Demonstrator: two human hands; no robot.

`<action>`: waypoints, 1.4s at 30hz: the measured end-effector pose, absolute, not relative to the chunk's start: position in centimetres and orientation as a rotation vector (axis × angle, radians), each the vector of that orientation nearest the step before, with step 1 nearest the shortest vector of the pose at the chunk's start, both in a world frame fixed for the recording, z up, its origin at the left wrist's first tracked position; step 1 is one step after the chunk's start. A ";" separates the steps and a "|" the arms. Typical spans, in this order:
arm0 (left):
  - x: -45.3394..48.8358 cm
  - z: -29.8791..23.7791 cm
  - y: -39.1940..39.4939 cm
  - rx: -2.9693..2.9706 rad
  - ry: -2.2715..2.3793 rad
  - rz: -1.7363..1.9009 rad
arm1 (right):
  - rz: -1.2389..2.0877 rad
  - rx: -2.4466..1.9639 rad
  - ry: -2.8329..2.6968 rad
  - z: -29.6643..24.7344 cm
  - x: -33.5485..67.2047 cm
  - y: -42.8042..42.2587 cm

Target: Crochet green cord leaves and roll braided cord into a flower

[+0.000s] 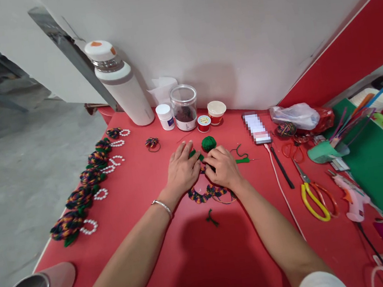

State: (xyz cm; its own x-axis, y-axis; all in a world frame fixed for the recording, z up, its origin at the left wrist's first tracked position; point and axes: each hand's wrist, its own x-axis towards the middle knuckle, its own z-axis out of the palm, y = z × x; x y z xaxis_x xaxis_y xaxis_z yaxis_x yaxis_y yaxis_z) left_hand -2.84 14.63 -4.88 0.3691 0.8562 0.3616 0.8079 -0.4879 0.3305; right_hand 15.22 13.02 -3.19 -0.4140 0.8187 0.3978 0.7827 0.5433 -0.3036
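A wavy crocheted strip [201, 197] in dark multicoloured yarn lies curved on the red table below my hands. My left hand [183, 167] rests flat with its fingers stretched out, partly over a small green crocheted piece [197, 156]. With fingers bent and closed, my right hand [222, 166] grips the strip's upper end, which is largely hidden beneath it. Just beyond the hands sits a green yarn ball [208, 143]. A green-handled crochet hook [243, 160] lies right of my right hand. Closer to me is a short green yarn scrap [212, 218].
Several crocheted pieces with white bead loops [91, 177] line the left edge. A tall bottle [124, 91], clear jar [184, 109] and paper cup [216, 112] stand at the back. Rightward lie a phone [256, 128], yellow-handled scissors [312, 198] and a pink glue gun [353, 198]. A tumbler [60, 280] lies front left.
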 end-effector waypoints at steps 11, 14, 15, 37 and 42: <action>-3.5 -4.3 14.7 2.451 1.423 1.021 | 0.109 -1.268 -2.276 -3.8 15.5 12.8; -3.4 -4.3 14.6 2.445 1.423 0.961 | 0.114 -1.267 -2.286 -3.8 15.5 12.8; -3.4 -4.3 14.6 2.443 1.424 0.954 | 0.110 -1.271 -2.287 -3.7 15.5 12.8; -3.7 -5.0 15.3 2.244 1.433 1.224 | 0.102 -1.260 -2.096 -3.7 15.7 12.8; -3.8 -4.9 15.1 2.071 1.631 1.358 | 0.095 -1.249 -2.036 -4.2 16.5 12.9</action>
State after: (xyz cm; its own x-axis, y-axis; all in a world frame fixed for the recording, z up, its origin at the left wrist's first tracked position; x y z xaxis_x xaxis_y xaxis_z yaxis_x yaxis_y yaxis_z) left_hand -3.75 15.14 -4.86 -0.0165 0.8427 0.5381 0.6823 -0.3839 0.6222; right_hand 16.50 12.86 -4.19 -0.2588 0.7974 0.5452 0.7432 0.5249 -0.4150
